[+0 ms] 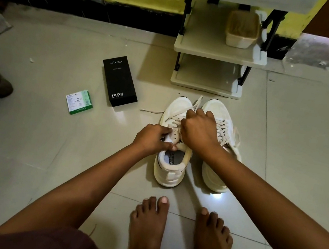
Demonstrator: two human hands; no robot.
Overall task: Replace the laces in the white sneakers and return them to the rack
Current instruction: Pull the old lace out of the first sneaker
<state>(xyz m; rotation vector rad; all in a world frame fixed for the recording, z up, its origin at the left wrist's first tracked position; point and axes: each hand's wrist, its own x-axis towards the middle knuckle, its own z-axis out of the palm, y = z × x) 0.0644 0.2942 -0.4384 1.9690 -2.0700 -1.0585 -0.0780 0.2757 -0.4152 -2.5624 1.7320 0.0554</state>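
Here, left hand (153, 136) pinching the eyelet flap of the left white sneaker (174, 143); just beyond, right hand (198, 129) fisted round its lace (180, 116), drawn up toward the toe. Risks: jerking the unbraced sneaker forward, or dragging the lace's loose tail clean out. Beside the fist, the right sneaker (219, 146), laced. Farther, the shoe rack (220, 54).
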